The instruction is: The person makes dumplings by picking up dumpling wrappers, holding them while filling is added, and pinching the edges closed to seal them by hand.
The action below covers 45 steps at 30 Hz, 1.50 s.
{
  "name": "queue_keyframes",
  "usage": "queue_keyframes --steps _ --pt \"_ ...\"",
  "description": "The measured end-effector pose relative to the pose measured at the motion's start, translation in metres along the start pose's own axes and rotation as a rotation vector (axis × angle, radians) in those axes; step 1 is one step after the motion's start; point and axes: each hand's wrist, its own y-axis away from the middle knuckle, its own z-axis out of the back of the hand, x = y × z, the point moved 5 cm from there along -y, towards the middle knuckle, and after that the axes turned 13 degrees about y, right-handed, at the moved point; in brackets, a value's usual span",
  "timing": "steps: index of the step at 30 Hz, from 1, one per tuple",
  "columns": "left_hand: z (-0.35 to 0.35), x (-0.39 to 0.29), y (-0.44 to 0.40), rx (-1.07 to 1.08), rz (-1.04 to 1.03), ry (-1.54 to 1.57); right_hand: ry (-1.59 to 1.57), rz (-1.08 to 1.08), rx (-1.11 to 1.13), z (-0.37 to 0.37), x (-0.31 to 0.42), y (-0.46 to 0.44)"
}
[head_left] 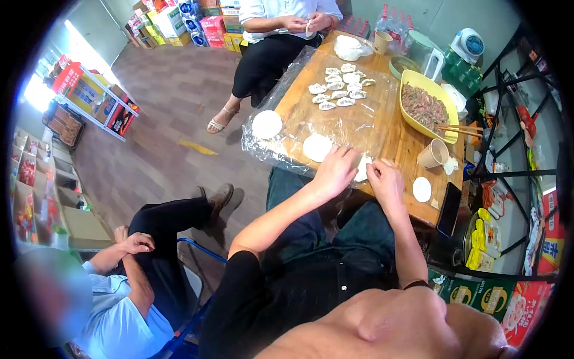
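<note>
At the near edge of the wooden table (391, 154), my left hand (336, 172) and my right hand (385, 179) are on either side of a white dumpling wrapper (362, 167). Fingers of both hands are bent and closed at its edges; parts of the wrapper are hidden under them. Just left of my left hand lies a round flat wrapper (317, 147), with another wrapper (266, 124) farther left on the plastic film. A smaller round wrapper (421, 189) rests to the right of my right hand. Several folded dumplings (338, 94) sit in rows farther back.
A yellow bowl (408, 122) of minced filling (424, 105) holds chopsticks (460, 129). Nearby are a paper cup (433, 154), a phone (449, 208) and a clear jug (426, 54). Dough (348, 46) lies at the back. One person (287, 24) sits opposite, another (125, 299) at left.
</note>
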Motion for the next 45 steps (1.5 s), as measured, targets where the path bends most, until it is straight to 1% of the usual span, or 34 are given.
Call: queue_keyframes --steps 1,2,3,5,6,7,8,9,10,11,12,13,14,15,16,17,19,21,23,25,26,27,29,32,33,34,35,36,37,38,39,41,43,45 --pt "0.004 -0.002 -0.002 -0.002 -0.001 0.004 -0.046 0.170 -0.156 0.010 0.010 0.000" --pt "0.007 -0.003 -0.004 0.015 0.044 0.107 -0.092 0.340 -0.312 0.021 0.019 0.004" --pt "0.012 -0.004 -0.005 0.034 0.092 0.212 -0.088 0.337 -0.309 0.026 0.024 0.007" --pt "0.026 -0.010 -0.007 0.097 0.076 0.383 -0.608 0.220 -0.012 0.030 0.028 0.010" --pt "0.029 -0.010 -0.007 0.144 0.103 0.555 -0.607 0.215 -0.010 0.040 0.029 0.012" --pt "0.029 -0.010 -0.005 0.190 0.131 0.727 -0.744 0.182 0.210 0.041 0.033 0.015" --pt "0.029 -0.010 -0.003 0.192 0.133 0.729 -0.876 0.148 0.433 0.039 0.037 0.018" --pt "0.023 -0.010 0.000 0.285 0.210 1.051 -0.876 0.145 0.433 0.043 0.038 0.018" --pt "0.016 -0.011 0.005 0.379 0.288 1.374 -0.926 0.174 0.574 0.041 0.042 0.020" --pt "0.012 -0.009 0.010 0.386 0.295 1.378 -0.978 0.198 0.713 0.041 0.047 0.023" --pt "-0.001 -0.009 0.022 0.513 0.435 1.632 -0.947 0.152 0.707 0.044 0.053 0.025" --pt "-0.014 -0.014 0.038 0.646 0.593 1.887 -0.791 0.107 0.643 0.049 0.056 0.024" --pt "-0.025 -0.012 0.049 0.502 0.666 1.897 -0.636 0.137 0.635 0.049 0.054 0.023" --pt "-0.032 -0.013 0.055 0.416 0.677 2.009 -0.479 0.160 0.622 0.048 0.046 0.020" --pt "-0.040 -0.010 0.060 0.338 0.750 2.026 -0.426 0.269 0.503 0.043 0.040 0.018" --pt "-0.046 -0.007 0.067 0.255 0.827 2.037 -0.273 0.388 0.426 0.043 0.034 0.018" --pt "-0.053 -0.019 0.072 0.309 0.864 2.092 -0.354 0.233 0.523 0.044 0.026 0.024" --pt "-0.052 -0.031 0.074 0.275 0.845 1.997 -0.349 0.204 0.531 0.040 0.015 0.030" --pt "-0.059 -0.030 0.076 0.240 0.886 2.053 -0.356 0.193 0.561 0.032 0.006 0.034" --pt "-0.065 -0.028 0.076 0.221 0.910 1.990 -0.493 0.070 0.561 0.028 -0.006 0.039" --pt "-0.068 -0.026 0.076 0.268 0.875 2.032 -0.528 0.025 0.578 0.029 -0.008 0.041" --pt "-0.071 -0.027 0.075 0.345 0.840 2.025 -0.579 0.048 0.593 0.029 -0.014 0.042" --pt "-0.074 -0.029 0.075 0.334 0.868 2.027 -0.626 -0.012 0.583 0.035 -0.023 0.046" --pt "-0.072 -0.033 0.076 0.250 0.889 2.073 -0.453 -0.026 0.429 0.053 -0.048 0.045" --pt "-0.071 -0.033 0.076 0.220 0.884 2.084 -0.569 -0.035 0.333 0.059 -0.067 0.045" --pt "-0.071 -0.033 0.076 0.194 0.898 2.073 -0.568 -0.210 0.322 0.070 -0.090 0.042" --pt "-0.071 -0.033 0.077 0.192 0.899 2.071 -0.538 -0.280 0.197 0.077 -0.125 0.038" --pt "-0.071 -0.032 0.076 0.167 0.888 2.057 -0.581 -0.325 0.090 0.094 -0.143 0.031" --pt "-0.070 -0.031 0.076 0.148 0.876 2.043 -0.643 -0.316 -0.024 0.101 -0.177 0.020" --pt "-0.071 -0.033 0.075 0.162 0.871 2.043 -0.689 -0.276 -0.157 0.114 -0.195 0.011" --pt "-0.071 -0.032 0.075 0.126 0.905 2.000 -0.705 -0.295 -0.250 0.124 -0.212 0.002" --pt "-0.075 -0.030 0.076 0.090 0.945 1.966 -0.556 -0.302 -0.317 0.137 -0.230 -0.016" --pt "-0.077 -0.032 0.078 0.063 1.011 1.987 -0.540 -0.308 -0.303 0.137 -0.255 -0.039" --pt "-0.074 -0.038 0.076 0.068 1.047 1.948 -0.419 -0.276 -0.263 0.131 -0.279 -0.062"
